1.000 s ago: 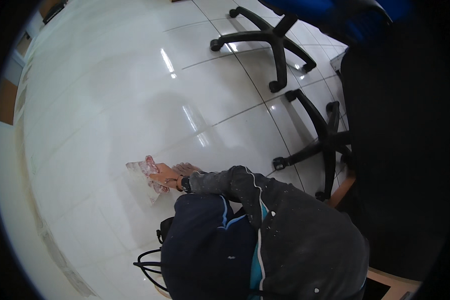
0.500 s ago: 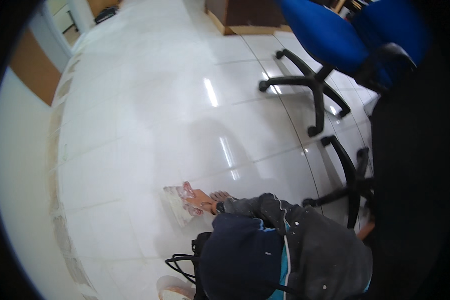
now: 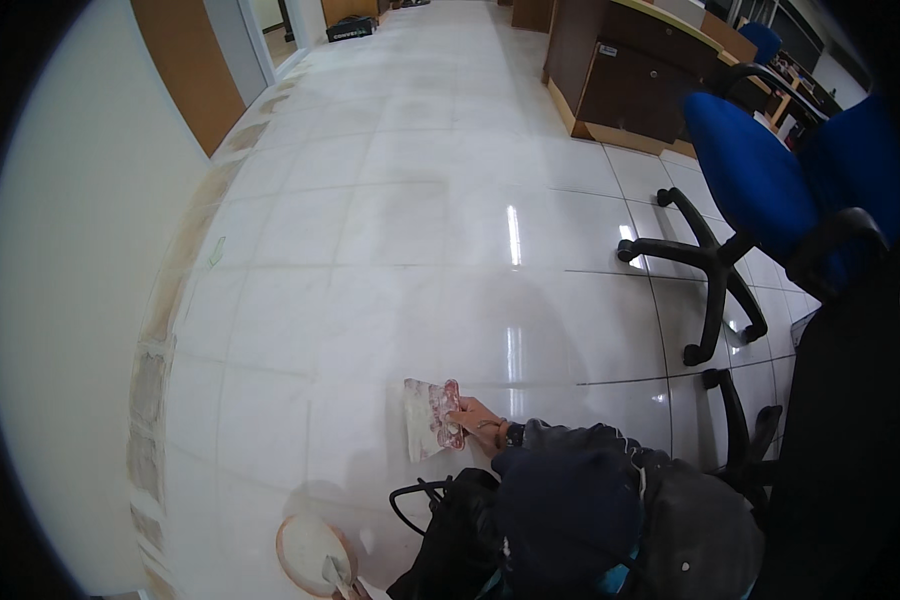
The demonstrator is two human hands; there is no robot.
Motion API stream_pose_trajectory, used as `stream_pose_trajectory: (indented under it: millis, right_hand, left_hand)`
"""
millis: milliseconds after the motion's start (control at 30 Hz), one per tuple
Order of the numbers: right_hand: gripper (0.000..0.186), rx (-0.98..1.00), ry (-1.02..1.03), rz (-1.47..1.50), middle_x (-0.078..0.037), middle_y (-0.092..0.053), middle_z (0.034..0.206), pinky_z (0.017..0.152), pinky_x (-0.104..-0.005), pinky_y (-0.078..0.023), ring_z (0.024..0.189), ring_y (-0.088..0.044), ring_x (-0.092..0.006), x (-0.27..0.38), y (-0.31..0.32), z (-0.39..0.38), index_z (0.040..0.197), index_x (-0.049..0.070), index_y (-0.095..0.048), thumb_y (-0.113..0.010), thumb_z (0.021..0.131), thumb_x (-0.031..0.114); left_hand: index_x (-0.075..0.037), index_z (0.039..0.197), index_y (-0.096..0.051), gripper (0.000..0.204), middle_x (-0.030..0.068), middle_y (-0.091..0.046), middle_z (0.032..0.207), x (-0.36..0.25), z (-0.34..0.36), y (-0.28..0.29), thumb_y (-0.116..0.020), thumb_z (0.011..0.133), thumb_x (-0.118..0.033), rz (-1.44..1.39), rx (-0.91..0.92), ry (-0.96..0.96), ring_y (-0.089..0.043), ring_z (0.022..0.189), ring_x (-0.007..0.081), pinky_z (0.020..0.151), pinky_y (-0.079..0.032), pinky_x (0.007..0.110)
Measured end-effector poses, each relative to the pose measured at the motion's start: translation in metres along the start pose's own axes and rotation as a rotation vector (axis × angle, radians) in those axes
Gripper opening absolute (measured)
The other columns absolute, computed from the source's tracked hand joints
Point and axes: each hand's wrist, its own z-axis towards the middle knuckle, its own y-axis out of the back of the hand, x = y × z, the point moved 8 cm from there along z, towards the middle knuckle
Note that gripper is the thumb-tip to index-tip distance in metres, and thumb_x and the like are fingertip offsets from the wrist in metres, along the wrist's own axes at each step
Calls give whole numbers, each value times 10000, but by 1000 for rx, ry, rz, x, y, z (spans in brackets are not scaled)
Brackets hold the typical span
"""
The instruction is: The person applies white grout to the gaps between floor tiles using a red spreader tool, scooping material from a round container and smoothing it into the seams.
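Observation:
My right hand (image 3: pixel 482 424) grips a wide filling spreader (image 3: pixel 425 430) by its red, white-smeared edge. The pale blade is held over the white tiled floor (image 3: pixel 300 300); whether it touches cannot be told. A dark band circles that wrist. At the lower edge, my left hand (image 3: pixel 352 594) shows only in part, its fingers closed round a small putty knife (image 3: pixel 334 572). The knife's blade lies over a round orange-rimmed bowl (image 3: pixel 280 562) with whitish paste inside. Beside the bowl is a black bag-like item (image 3: pixel 455 525) with looped cords.
A pale wall (image 3: pixel 70 300) runs along the left, with brownish, rough patches (image 3: pixel 148 385) at its foot. To the right stand a blue office chair (image 3: pixel 745 165) and another black chair base (image 3: pixel 735 420). Farther off are a dark brown desk (image 3: pixel 620 80) and a black box (image 3: pixel 352 28).
The view has swung left and up, showing more wall, desk and bowl. My left hand with the putty knife has come into view at the bowl. My right hand still holds the spreader.

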Motion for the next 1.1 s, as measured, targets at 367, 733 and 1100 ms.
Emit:
stream_pose_trajectory:
  millis: [367, 733, 1100]
  right_hand:
    - [280, 101, -142, -48, -74, -645, 966, 689, -322, -557, 805, -648, -184, 32, -8, -12, 1131, 9, -559, -581, 873, 113]
    - [324, 111, -55, -272, -87, -653, 935, 648, -300, -536, 758, -637, -169, 41, 5, -4, 1117, -15, -543, -645, 814, 37]
    - [264, 728, 140, -544, -52, -643, 896, 628, -281, -561, 758, -624, -117, 85, -53, 0, 1063, -9, -586, -670, 826, 73]
  left_hand:
    - [-27, 1275, -471, 444, 135, -554, 1217, 43, 13, -80, -463, 969, -349, -1660, 76, 333, -550, 1075, 260, 914, -457, 423]
    - [-102, 1370, -357, 464, 83, -521, 1248, 57, -11, -64, -461, 984, -338, -1312, -36, 333, -581, 1030, 226, 851, -503, 376]
    - [-68, 1381, -352, 517, 83, -516, 1250, -22, -110, -92, -488, 955, -328, -1380, -335, 418, -572, 1061, 228, 845, -509, 353]
